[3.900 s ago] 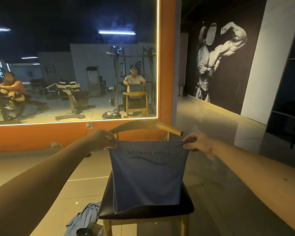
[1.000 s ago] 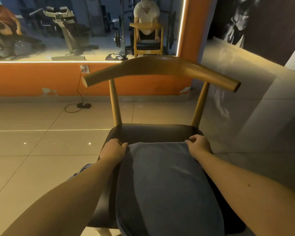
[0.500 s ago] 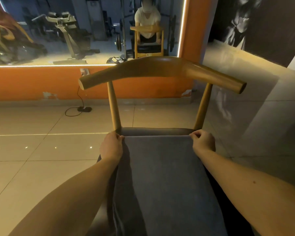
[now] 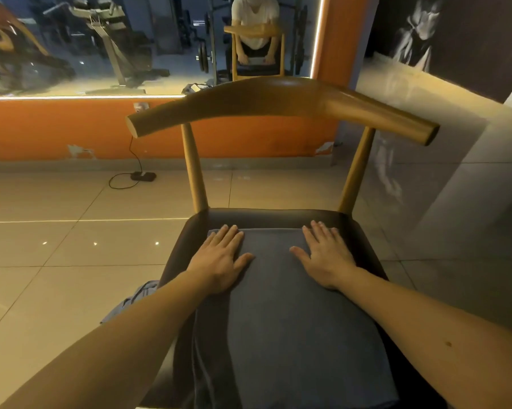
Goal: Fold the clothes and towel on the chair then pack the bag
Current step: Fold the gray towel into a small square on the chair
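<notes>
The head-worn wide-angle camera is looking forward and steeply down, hanging close over the near edge of the black-cushioned chair with the curved wooden backrest [image 4: 272, 98], which is filling the middle of the frame. Both forearms are entering from the near corners, with the left hand [image 4: 219, 258] and right hand [image 4: 325, 258] showing at mid-frame. The view is facing the far orange wall [image 4: 57, 128] and its light-edged mirror [image 4: 71, 54], with glossy beige floor tiles [image 4: 57, 246] stretching away on the left.

A dark blue-grey towel [image 4: 278, 320] lies flat along the black seat of the wooden chair [image 4: 278, 98], its far edge straight. A crumpled bluish cloth [image 4: 133, 299] lies on the floor [image 4: 71, 246] left of the chair.
</notes>
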`<state>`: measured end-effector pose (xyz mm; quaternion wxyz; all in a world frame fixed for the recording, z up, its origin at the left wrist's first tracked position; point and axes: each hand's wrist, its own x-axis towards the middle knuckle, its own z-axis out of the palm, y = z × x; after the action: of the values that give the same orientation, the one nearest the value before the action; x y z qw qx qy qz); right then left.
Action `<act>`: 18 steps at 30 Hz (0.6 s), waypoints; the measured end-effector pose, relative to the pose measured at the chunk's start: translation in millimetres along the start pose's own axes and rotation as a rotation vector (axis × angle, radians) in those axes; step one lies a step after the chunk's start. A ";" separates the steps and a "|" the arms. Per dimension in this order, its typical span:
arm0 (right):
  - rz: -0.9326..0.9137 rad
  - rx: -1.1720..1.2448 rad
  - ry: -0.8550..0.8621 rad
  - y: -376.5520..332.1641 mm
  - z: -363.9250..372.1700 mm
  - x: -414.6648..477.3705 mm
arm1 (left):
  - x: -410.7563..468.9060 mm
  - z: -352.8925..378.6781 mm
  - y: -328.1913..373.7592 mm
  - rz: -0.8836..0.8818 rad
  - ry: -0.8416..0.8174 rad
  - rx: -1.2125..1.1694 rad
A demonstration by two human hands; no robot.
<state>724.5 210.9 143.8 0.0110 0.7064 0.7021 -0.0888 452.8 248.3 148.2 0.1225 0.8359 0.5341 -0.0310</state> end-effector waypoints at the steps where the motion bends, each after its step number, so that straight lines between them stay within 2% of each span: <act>1: 0.007 -0.028 -0.009 2.5 1.0 -0.7 | 0.9 0.5 -4.1 0.013 -0.005 0.011; 6: 0.015 -0.062 -0.022 0.4 0.6 -1.4 | 2.8 5.3 -16.2 0.055 0.030 -0.002; 10: -0.009 0.021 0.079 -4.8 -12.2 -26.9 | -23.3 -1.7 -8.0 0.070 0.092 -0.036; 15: -0.143 0.305 0.220 -10.7 -12.3 -125.6 | -123.8 -3.4 -1.0 0.179 0.234 -0.227; 18: -0.206 0.316 0.282 -2.4 -2.1 -194.6 | -191.3 0.4 -5.1 0.293 0.266 -0.218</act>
<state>722.6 18.7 173.5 -0.2071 0.6296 0.7423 -0.0988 366.4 80.9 181.8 0.1437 0.8832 0.4185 0.1553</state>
